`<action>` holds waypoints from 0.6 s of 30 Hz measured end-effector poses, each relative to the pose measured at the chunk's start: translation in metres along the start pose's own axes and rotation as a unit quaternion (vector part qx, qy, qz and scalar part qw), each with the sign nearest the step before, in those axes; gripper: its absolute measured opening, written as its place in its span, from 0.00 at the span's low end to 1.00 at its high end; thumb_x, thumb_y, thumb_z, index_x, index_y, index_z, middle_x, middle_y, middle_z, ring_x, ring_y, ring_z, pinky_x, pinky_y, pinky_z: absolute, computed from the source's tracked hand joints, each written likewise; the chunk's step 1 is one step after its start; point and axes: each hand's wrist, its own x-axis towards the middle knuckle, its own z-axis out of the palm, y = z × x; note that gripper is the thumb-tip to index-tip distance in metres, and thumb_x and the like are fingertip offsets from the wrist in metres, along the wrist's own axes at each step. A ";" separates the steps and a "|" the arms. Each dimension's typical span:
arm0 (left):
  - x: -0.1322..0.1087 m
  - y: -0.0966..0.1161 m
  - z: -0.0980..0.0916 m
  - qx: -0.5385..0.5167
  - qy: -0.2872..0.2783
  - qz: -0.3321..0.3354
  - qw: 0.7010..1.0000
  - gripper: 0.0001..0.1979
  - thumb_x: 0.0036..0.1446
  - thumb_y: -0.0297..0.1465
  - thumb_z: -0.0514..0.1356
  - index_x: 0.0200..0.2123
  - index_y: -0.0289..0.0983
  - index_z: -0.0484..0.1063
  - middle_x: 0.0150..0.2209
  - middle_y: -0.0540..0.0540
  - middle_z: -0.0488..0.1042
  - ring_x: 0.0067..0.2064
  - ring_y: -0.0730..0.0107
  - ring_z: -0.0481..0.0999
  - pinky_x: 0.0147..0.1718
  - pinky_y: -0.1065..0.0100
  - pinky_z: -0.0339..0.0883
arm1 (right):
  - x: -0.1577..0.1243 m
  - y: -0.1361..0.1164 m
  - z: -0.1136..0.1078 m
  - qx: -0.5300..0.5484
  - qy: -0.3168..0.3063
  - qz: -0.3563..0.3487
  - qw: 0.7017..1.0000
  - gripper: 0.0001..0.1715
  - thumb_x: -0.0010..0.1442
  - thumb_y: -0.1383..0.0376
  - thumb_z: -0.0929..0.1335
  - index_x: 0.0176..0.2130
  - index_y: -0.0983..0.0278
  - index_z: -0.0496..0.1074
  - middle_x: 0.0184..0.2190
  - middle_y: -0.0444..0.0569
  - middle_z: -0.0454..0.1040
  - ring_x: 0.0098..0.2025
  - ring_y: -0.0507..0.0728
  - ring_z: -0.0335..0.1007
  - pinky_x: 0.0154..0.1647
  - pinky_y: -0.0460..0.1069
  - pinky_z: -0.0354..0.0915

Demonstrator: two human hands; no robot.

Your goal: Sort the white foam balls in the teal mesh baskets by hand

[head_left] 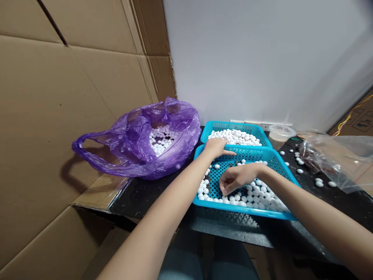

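A blue plastic basket [244, 212] with lattice walls stands nearest me, holding many small white balls [256, 196] and some dark brown bits. My left hand [216, 148] is at its far left corner, thumb inside and the other fingers over the rim, closed on the edge. Inside the basket, my right hand [235, 178] has its fingers curled and the tips pinched down at the mesh floor, beside the balls. Whatever is between those fingertips is hidden. A second blue basket [208, 130] full of similar white balls touches the first from behind.
An open purple plastic bag [136, 159] with white balls lies at left, against cardboard [87, 97]. On the black table [305, 186] at right are loose balls, a clear lidded tub [279, 134] and a clear plastic bag [329, 159] with brown contents. A white wall [262, 58] rises behind.
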 end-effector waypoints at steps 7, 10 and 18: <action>0.001 -0.001 0.002 0.014 0.014 0.009 1.000 0.33 0.41 0.60 0.48 0.34 0.36 0.67 0.36 0.43 0.73 0.37 0.60 0.71 0.31 0.68 0.60 | 0.000 0.000 0.001 -0.026 0.000 0.006 1.000 0.14 0.54 0.59 0.64 0.34 0.69 0.69 0.25 0.44 0.65 0.23 0.46 0.57 0.23 0.42 0.56; 0.001 -0.003 0.003 0.016 0.019 0.011 1.000 0.33 0.40 0.60 0.48 0.32 0.36 0.67 0.35 0.43 0.73 0.37 0.59 0.71 0.31 0.68 0.59 | 0.000 -0.002 0.001 -0.040 -0.003 0.004 0.999 0.15 0.55 0.59 0.64 0.34 0.70 0.68 0.25 0.44 0.65 0.24 0.46 0.57 0.23 0.42 0.56; 0.000 -0.002 0.001 0.015 0.015 0.005 1.000 0.32 0.41 0.59 0.49 0.33 0.36 0.68 0.35 0.43 0.73 0.38 0.60 0.70 0.32 0.68 0.59 | -0.001 -0.009 0.005 0.001 -0.012 0.028 1.000 0.10 0.55 0.62 0.63 0.33 0.69 0.65 0.26 0.44 0.64 0.23 0.47 0.61 0.23 0.43 0.61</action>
